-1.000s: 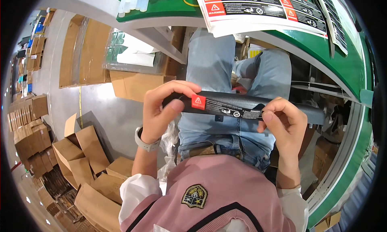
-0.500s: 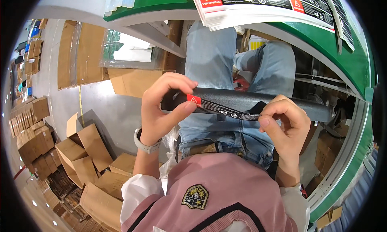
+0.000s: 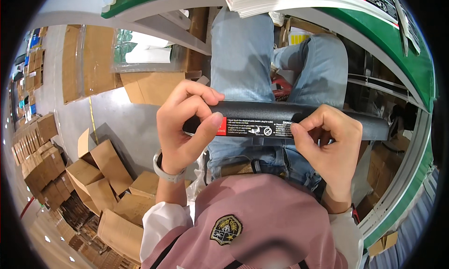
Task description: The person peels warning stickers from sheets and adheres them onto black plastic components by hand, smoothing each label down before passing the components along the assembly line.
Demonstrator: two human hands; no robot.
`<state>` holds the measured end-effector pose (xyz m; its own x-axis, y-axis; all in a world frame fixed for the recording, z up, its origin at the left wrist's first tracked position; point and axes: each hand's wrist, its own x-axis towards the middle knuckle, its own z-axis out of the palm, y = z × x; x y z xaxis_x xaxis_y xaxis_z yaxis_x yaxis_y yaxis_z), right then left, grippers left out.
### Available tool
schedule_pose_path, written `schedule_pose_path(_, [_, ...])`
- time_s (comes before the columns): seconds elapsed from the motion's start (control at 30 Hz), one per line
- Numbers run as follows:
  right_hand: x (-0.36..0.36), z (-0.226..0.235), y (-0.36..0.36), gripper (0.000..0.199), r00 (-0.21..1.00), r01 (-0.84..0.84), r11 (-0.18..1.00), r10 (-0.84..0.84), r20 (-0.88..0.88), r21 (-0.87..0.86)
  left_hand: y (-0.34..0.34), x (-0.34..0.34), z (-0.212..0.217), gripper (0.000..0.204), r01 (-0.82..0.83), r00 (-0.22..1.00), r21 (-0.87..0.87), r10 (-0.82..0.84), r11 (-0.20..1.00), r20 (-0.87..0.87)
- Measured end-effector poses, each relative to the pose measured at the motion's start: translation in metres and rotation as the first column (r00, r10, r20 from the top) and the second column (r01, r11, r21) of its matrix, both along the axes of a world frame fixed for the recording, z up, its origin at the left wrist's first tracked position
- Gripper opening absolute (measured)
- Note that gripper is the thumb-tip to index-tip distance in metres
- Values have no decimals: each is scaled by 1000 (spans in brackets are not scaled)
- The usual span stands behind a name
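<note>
A long black bar with rounded edges lies across my lap. In front of its near face I stretch a narrow black warning label with a red end, its printed side facing up. My left hand pinches the red end between thumb and index finger. At the other end, my right hand grips the label with thumb and fingertips, covering its tip. The strip looks straight and in line with the bar; whether it touches the surface I cannot tell.
A green-topped workbench curves around the front and right, carrying a stack of printed label sheets and scissors. Open cardboard boxes stand on the floor at left. A carton stands beyond my left hand.
The label has gone from sagging and tilted to straight, with its print turned up toward me. My right hand has shifted slightly left, and my view has tilted a little.
</note>
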<state>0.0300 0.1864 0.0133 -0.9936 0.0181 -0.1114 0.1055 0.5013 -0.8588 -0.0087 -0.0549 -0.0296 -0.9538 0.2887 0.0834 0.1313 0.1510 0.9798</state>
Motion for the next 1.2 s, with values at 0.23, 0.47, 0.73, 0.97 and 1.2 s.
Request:
schedule_pose_path(0.23, [-1,0,-1,18,998,-40,997,43,-36,69,0,-2,-1,22,25,999,-87,-28,996,-31])
schedule_pose_path(0.47, [1,-2,-4,17,999,-31,996,32,-16,85,-1,1,-8,23,28,995,-105,-38,994,-94])
schedule_pose_path(0.73, [3,-2,-8,18,999,28,999,-29,21,42,-6,-1,-15,31,32,970,-95,-54,995,-238])
schedule_pose_path(0.97, [-1,0,-5,20,998,-51,998,50,33,28,-13,3,-17,38,-8,996,-3,8,1000,-88])
schedule_pose_path(1.2, [1,-8,-7,18,1000,10,999,-10,-10,46,-11,4,-19,40,-36,998,26,37,999,-43])
